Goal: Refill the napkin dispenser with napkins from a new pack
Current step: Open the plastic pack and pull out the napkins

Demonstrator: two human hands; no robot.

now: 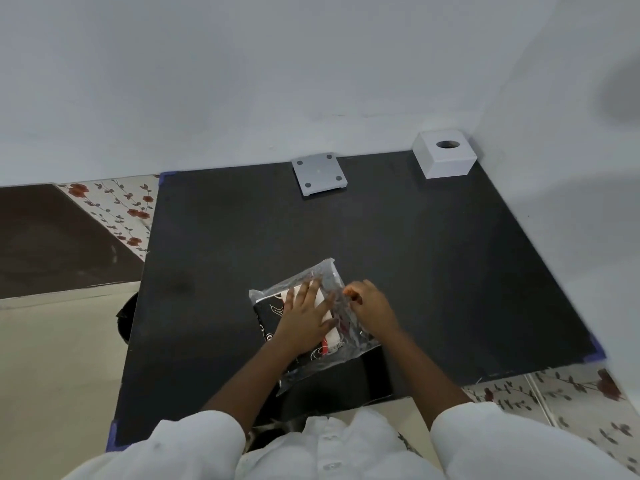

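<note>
A napkin pack [273, 306] in clear plastic wrap, with black, white and red printed napkins inside, lies near the front middle of the black table [415, 254]. My left hand [304, 317] lies flat on top of the pack, fingers spread. My right hand [372, 304] pinches the clear wrap at the pack's right edge. The white napkin dispenser body [445, 154], a cube with a round hole on top, stands at the far right corner. Its flat grey base plate [318, 173] with dark feet lies upside down at the table's far edge.
White walls close the back and the right side. Floral-patterned tiles [117, 209] show at the left and the front right. A dark object [126, 317] sits on the floor at the table's left edge. White sleeves cover both my forearms' upper parts.
</note>
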